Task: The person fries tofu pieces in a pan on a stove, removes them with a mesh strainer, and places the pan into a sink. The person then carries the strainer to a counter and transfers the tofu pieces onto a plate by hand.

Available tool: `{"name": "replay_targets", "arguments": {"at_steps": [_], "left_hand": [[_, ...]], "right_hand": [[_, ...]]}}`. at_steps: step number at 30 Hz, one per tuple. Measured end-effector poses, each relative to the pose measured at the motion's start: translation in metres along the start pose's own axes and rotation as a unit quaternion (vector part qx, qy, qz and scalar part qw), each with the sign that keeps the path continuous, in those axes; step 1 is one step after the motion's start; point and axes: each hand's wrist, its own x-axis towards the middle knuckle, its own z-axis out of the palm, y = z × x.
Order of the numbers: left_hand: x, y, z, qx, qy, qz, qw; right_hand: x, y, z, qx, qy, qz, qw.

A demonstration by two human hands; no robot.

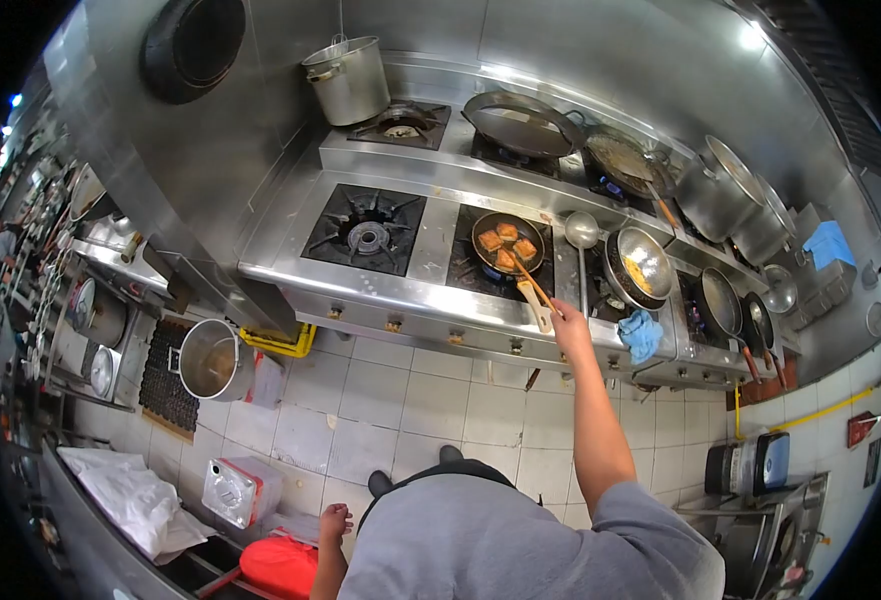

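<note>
My right hand (pixel 566 325) is closed around slim wooden chopsticks (pixel 532 278), just above the end of the pan's handle. Their tips reach into a small black frying pan (pixel 481 254) on a front burner. Several browned, squarish pieces of food (pixel 507 231) lie in it, and the chopsticks appear to touch the lower ones. The pan's pale handle (pixel 533 304) points toward me; whether my hand touches it I cannot tell. Low by my side hangs my left hand (pixel 335 522), fingers curled in, with nothing visible in it.
A ladle (pixel 581 232) and a metal bowl (pixel 641 266) with yellow food stand right of the pan. A blue cloth (pixel 640 336) hangs at the stove's edge. Woks (pixel 522 126) and stockpots (pixel 720 195) occupy the back. Left on the floor are a large pot (pixel 210 362) and a tin (pixel 243 490).
</note>
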Motion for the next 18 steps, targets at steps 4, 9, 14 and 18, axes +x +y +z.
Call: {"name": "replay_targets", "arguments": {"at_steps": [4,9,14,18], "left_hand": [[-0.020,0.013,0.003,0.046,0.006,0.000,0.999],[-0.031,0.031,0.005,0.091,0.000,0.010,0.996],[0.003,0.014,0.002,0.038,-0.005,0.034,0.999],[0.005,0.019,0.003,-0.015,-0.003,-0.001,1.000]], "right_hand": [[-0.015,0.006,-0.007,0.014,-0.030,0.079,0.996],[-0.023,0.006,-0.015,0.014,-0.028,0.082,0.996],[-0.023,0.015,-0.020,0.005,-0.013,0.080,0.997],[-0.022,0.019,-0.024,-0.017,-0.003,0.066,0.998]]}}
